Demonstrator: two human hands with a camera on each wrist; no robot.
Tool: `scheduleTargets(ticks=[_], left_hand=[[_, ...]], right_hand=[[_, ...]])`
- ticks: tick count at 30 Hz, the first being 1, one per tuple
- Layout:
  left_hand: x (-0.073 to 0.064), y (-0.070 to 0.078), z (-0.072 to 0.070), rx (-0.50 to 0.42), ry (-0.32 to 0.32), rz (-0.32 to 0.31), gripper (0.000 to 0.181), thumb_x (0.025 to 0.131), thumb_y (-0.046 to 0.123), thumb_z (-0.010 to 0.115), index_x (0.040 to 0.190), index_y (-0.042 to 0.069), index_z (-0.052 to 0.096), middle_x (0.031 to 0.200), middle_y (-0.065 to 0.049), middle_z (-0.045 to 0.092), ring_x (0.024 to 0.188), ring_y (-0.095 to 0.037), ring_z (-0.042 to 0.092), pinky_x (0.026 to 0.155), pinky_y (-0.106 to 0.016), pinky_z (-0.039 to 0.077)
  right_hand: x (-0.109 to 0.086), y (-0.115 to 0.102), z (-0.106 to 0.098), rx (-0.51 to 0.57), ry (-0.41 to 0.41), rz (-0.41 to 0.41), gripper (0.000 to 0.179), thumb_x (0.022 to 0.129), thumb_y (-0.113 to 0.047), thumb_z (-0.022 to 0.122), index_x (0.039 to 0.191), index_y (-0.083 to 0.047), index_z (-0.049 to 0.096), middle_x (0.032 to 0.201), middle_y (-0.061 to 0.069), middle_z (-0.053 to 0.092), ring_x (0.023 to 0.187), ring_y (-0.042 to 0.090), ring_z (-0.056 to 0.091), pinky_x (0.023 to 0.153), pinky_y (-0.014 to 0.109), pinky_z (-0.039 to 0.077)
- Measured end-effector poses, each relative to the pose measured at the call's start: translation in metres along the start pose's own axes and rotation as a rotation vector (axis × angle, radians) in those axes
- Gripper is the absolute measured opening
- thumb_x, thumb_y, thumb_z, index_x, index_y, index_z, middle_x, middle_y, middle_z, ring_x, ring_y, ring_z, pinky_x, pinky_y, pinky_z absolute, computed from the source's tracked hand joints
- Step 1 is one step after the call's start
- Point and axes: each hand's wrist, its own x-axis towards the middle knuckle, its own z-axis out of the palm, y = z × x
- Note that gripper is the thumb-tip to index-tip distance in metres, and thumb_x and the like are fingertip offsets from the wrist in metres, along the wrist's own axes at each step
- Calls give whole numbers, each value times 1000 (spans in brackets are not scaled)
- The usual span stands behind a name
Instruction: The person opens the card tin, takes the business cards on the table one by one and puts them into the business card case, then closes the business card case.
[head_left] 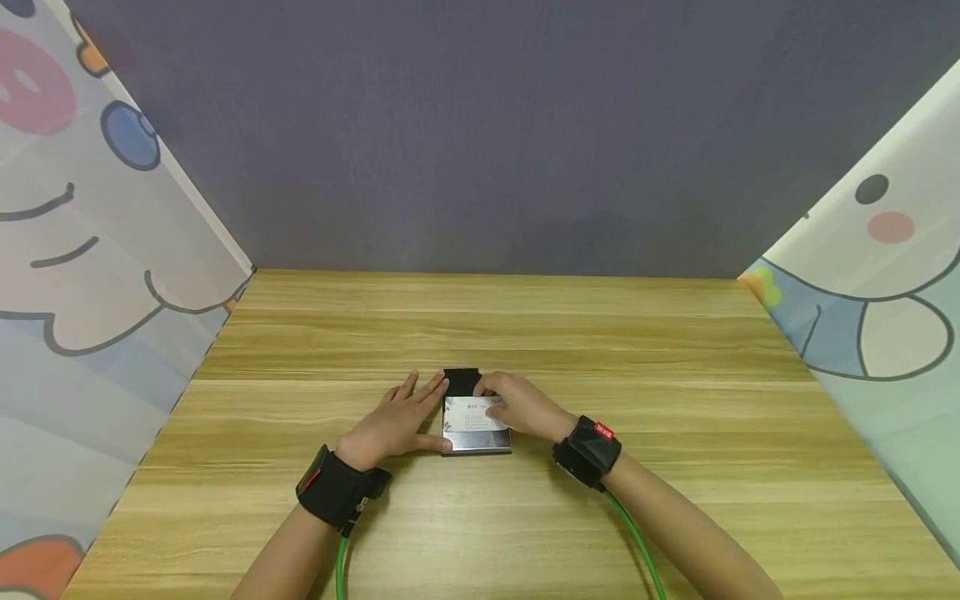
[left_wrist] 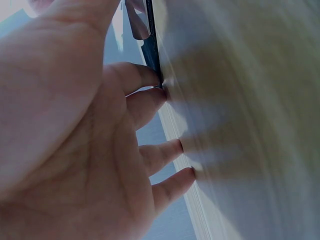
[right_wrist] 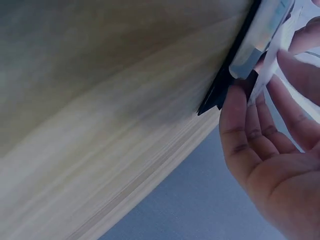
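Note:
A business card case lies open on the table, its black flap [head_left: 461, 382] folded away to the far side and a silver metal pocket [head_left: 480, 442] in front. White business card [head_left: 463, 414] with small print and a leaf pattern shows above the pocket. My right hand [head_left: 522, 406] pinches the card's right side, thumb on the face and fingers behind; in the right wrist view the card [right_wrist: 270, 65] tilts away from the case. Spread flat at the left, my left hand [head_left: 401, 422] keeps its thumb on the case's near corner and its fingertips beside the flap.
The wood-grain table [head_left: 637, 350] runs back to a grey partition [head_left: 480, 150]. Cartoon-printed panels [head_left: 885, 250] stand on both sides. Green cables [head_left: 633, 533] trail from the black wrist bands toward the near edge.

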Motion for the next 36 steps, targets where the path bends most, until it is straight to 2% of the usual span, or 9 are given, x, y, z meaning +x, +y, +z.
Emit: scheduleTargets(ticks=[10,21,26,31,36], left_hand=[[0,0,0,-1,2,3,91,77,53,61,145,6,24,153,-9,16,138,-44,10,106,-59,20],[0,0,-1,-2,-3,-3,91,77,53,61,146,7,23,154,-8,16,138,-43,9,107,-58,19],[-1,0,-1,-1,-2,-1,90,78,53,61,145,7,23,153,-8,16,138,-44,9,107,-58,19],[-1,0,-1,-1,8,9,90,77,53,61,145,6,24,153,-10,17,137,-45,10,106,-59,20],[-2,0,1,1,18,20,91,77,53,62,145,5,25,153,-10,18,137,-46,11,106,-59,21]], right_hand=[[-8,-2,3,-84,-73,-76,22,81,-2,65,103,-6,65,101,6,59,90,16,53,78,30,45],[-15,-6,3,-196,-44,-161,25,83,-8,65,107,-4,66,103,6,61,94,18,56,79,31,46],[-18,-3,2,-190,-52,-186,24,85,-13,64,108,-6,65,103,4,61,97,18,56,84,33,46],[-22,1,-2,-124,-41,-151,27,86,-12,62,112,-4,62,110,6,60,105,21,55,90,37,46],[-23,7,-4,-104,26,-34,39,84,-15,65,120,-1,56,118,11,55,111,27,50,93,41,43]])
